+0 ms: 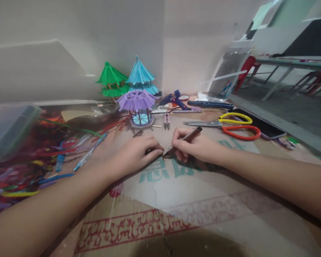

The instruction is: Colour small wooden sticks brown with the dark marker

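Note:
A brown-barrelled pen (192, 135) with a black end is gripped in my right hand (186, 145), slanting down to the left. Its point meets the fingertips of my left hand (147, 151). Those fingers are closed in a pinch over the board, and I cannot make out the small thing between them. Just behind my left hand stands a little pavilion model (140, 119) with a purple fringed roof. Several short brown sticks (137, 133) lie at its foot. Thread snips (167, 121) rest beyond the gap between my hands.
Green (112, 80) and blue (141, 75) pavilion roofs stand behind. Across the back lie a blue glue gun (175, 100) and a utility knife (210, 104). Scissors (222, 124) and a phone (262, 125) are at right. Pipe cleaners (16, 178) and a plastic box (10, 132) crowd the left.

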A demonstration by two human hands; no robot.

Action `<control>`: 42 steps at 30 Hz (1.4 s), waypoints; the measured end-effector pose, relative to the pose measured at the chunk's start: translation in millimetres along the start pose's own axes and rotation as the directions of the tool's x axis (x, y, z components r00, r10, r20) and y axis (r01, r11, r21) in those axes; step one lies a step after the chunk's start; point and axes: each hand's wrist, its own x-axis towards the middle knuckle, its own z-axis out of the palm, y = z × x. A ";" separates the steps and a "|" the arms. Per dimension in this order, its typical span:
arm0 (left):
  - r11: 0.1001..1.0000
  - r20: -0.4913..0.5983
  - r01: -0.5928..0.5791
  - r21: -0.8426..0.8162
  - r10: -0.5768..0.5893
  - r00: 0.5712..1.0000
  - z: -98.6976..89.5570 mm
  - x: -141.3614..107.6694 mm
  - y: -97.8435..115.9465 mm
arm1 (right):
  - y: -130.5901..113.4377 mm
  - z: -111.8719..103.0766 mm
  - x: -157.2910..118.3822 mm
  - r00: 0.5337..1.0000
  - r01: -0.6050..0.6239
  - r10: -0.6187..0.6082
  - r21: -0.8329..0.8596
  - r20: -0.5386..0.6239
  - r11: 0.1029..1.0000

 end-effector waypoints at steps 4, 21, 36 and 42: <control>0.999 -0.014 0.036 0.001 -0.036 0.999 -0.1 0.0 1.6 | -1.6 0.9 -0.4 1.000 0.017 -0.017 -0.005 0.002 1.000; 0.999 -0.005 0.038 -0.028 -0.039 0.999 0.3 0.5 -1.8 | -3.9 1.7 -0.8 0.999 0.039 -0.039 -0.031 -0.027 0.999; 0.999 -0.003 0.032 -0.002 -0.032 0.999 -0.8 1.2 -0.2 | -4.1 0.2 -1.4 1.000 0.020 -0.019 -0.046 0.023 0.999; 0.997 0.003 0.051 -0.049 -0.051 0.999 -1.0 1.4 -0.2 | -1.7 2.4 0.5 0.998 0.053 -0.053 -0.009 -0.027 0.999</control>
